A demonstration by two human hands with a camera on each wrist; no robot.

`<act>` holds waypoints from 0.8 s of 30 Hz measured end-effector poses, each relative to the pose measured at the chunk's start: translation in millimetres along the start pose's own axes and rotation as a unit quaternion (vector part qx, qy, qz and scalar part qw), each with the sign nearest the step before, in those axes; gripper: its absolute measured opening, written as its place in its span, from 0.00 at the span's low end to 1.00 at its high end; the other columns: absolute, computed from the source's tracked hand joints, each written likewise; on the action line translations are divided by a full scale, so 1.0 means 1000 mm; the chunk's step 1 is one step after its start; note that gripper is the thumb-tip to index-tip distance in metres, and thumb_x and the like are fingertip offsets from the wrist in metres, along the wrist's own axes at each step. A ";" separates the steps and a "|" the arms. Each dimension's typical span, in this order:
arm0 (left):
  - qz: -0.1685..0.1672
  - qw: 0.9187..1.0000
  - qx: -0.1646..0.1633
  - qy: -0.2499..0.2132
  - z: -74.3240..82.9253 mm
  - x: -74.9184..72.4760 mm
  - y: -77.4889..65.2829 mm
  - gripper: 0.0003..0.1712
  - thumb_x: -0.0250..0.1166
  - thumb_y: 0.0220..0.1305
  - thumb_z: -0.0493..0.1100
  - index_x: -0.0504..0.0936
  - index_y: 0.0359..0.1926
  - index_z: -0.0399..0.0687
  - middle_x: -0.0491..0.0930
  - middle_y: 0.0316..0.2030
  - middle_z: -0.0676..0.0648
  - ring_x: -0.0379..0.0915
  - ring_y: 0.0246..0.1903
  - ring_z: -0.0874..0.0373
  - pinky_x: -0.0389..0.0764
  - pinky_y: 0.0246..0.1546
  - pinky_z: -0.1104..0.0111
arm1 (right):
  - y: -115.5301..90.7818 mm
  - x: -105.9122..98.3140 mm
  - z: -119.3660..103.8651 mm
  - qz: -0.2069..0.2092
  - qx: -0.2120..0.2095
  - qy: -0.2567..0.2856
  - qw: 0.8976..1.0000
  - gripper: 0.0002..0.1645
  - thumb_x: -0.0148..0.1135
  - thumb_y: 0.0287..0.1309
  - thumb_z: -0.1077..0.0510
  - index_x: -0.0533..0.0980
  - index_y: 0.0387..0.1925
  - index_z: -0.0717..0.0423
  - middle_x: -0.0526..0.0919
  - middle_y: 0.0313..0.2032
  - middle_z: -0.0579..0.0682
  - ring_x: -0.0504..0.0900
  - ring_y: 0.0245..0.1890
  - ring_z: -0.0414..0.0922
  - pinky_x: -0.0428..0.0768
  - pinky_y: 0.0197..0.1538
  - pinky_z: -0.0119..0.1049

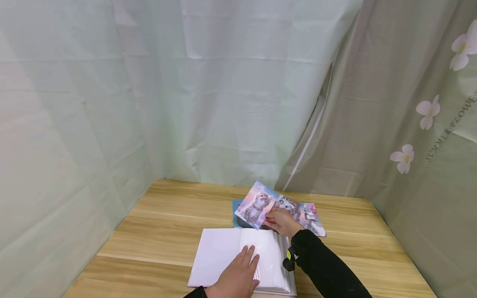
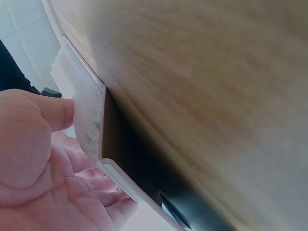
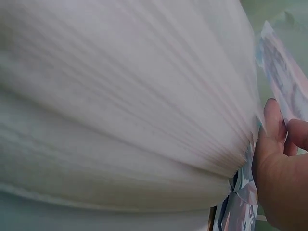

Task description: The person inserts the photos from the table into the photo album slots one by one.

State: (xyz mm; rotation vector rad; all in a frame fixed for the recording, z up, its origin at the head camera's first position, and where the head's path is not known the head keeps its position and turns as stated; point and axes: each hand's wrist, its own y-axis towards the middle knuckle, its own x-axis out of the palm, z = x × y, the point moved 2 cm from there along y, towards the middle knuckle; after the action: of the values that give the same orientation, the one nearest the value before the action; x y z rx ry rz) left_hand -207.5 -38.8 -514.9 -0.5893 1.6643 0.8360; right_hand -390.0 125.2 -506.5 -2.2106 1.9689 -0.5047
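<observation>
An open white album (image 1: pixel 216 253), its thin leaves likely floppy against a stiffer cover, lies under the left hand (image 1: pixel 238 274), fingers extended across the page. Beyond it, a pastel kitten print on glossy card (image 1: pixel 254 205), probably light, slick and easily creased, is pinched sensibly by its lower right edge in the right hand (image 1: pixel 282 222).

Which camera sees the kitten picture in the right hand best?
The head view: the kitten picture shows nearly whole, one edge partly behind the right hand. The right wrist view shows it slanted and cut off; the left wrist view, none of it.
</observation>
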 end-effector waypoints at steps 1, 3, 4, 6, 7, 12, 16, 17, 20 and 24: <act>-0.002 1.000 0.000 -0.002 0.000 -0.001 0.000 0.35 0.63 0.66 0.59 0.76 0.62 0.38 0.71 0.65 0.34 0.67 0.66 0.42 0.71 0.64 0.62 | 0.000 0.000 0.000 -0.001 0.000 0.004 1.000 0.03 0.53 0.67 0.73 0.68 0.40 0.69 0.74 0.36 0.59 0.78 0.35 0.48 0.85 0.46 0.38; -0.008 1.000 -0.001 -0.005 0.000 -0.002 0.000 0.35 0.62 0.66 0.59 0.76 0.63 0.38 0.71 0.65 0.34 0.67 0.66 0.41 0.71 0.64 0.62 | 0.000 0.002 -0.002 -0.004 -0.001 0.007 1.000 0.02 0.54 0.68 0.72 0.69 0.38 0.68 0.74 0.35 0.58 0.78 0.35 0.47 0.85 0.46 0.36; -0.013 1.000 -0.003 -0.007 0.000 -0.003 0.000 0.35 0.62 0.67 0.59 0.76 0.63 0.38 0.70 0.66 0.34 0.66 0.67 0.42 0.71 0.65 0.62 | 0.000 0.003 -0.004 -0.005 -0.002 0.010 1.000 0.02 0.54 0.68 0.71 0.69 0.38 0.68 0.74 0.34 0.58 0.78 0.35 0.47 0.85 0.46 0.36; -0.027 1.000 -0.006 -0.010 0.001 -0.006 0.001 0.35 0.61 0.68 0.59 0.75 0.64 0.38 0.69 0.66 0.35 0.65 0.67 0.42 0.70 0.65 0.62 | 0.000 0.006 -0.006 -0.009 -0.008 0.009 1.000 0.02 0.55 0.68 0.71 0.70 0.38 0.68 0.75 0.35 0.58 0.79 0.37 0.48 0.85 0.47 0.37; -0.033 0.999 -0.008 -0.012 0.001 -0.008 0.001 0.35 0.61 0.68 0.59 0.75 0.64 0.38 0.69 0.67 0.35 0.64 0.68 0.42 0.69 0.66 0.62 | -0.001 0.007 -0.007 -0.011 -0.009 0.004 1.000 0.02 0.55 0.68 0.71 0.70 0.37 0.68 0.75 0.36 0.58 0.79 0.37 0.49 0.84 0.48 0.37; -0.034 0.999 -0.010 -0.013 0.002 -0.009 0.001 0.35 0.61 0.68 0.59 0.75 0.64 0.39 0.69 0.67 0.36 0.64 0.68 0.43 0.69 0.66 0.63 | 0.000 0.013 -0.008 -0.006 -0.011 -0.007 1.000 0.04 0.55 0.66 0.72 0.69 0.35 0.67 0.74 0.37 0.59 0.78 0.38 0.49 0.84 0.50 0.39; -0.011 1.000 -0.002 0.000 0.002 -0.004 0.001 0.34 0.63 0.67 0.59 0.76 0.63 0.39 0.71 0.65 0.35 0.67 0.66 0.43 0.70 0.65 0.64 | 0.003 0.014 -0.005 -0.001 -0.007 -0.020 1.000 0.04 0.55 0.66 0.72 0.69 0.35 0.67 0.74 0.36 0.59 0.78 0.37 0.48 0.85 0.47 0.38; -0.009 1.000 -0.002 0.000 0.002 -0.004 0.001 0.34 0.62 0.67 0.59 0.76 0.63 0.39 0.71 0.65 0.35 0.67 0.66 0.43 0.71 0.64 0.64 | 0.004 0.014 -0.004 -0.001 -0.005 -0.023 1.000 0.03 0.56 0.66 0.72 0.70 0.35 0.67 0.74 0.36 0.59 0.78 0.36 0.48 0.85 0.47 0.38; -0.014 1.000 -0.003 -0.002 0.001 -0.005 0.000 0.34 0.61 0.68 0.59 0.76 0.63 0.39 0.70 0.66 0.36 0.66 0.67 0.43 0.70 0.65 0.64 | 0.005 0.015 -0.003 -0.005 -0.005 -0.027 1.000 0.03 0.56 0.66 0.72 0.70 0.36 0.69 0.76 0.35 0.59 0.80 0.35 0.48 0.85 0.47 0.39; -0.028 1.000 -0.008 -0.008 0.001 -0.008 0.000 0.34 0.61 0.68 0.59 0.75 0.64 0.39 0.70 0.67 0.36 0.65 0.68 0.44 0.68 0.66 0.64 | 0.006 0.016 -0.002 -0.003 -0.008 -0.030 1.000 0.02 0.56 0.65 0.73 0.71 0.37 0.70 0.77 0.36 0.60 0.81 0.35 0.48 0.85 0.46 0.39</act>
State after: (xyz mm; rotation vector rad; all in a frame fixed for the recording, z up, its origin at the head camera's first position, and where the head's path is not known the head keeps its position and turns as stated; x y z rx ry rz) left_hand -204.7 -38.3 -507.9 -0.6364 1.6214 0.8126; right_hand -394.6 109.3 -503.7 -2.2135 1.9435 -0.4196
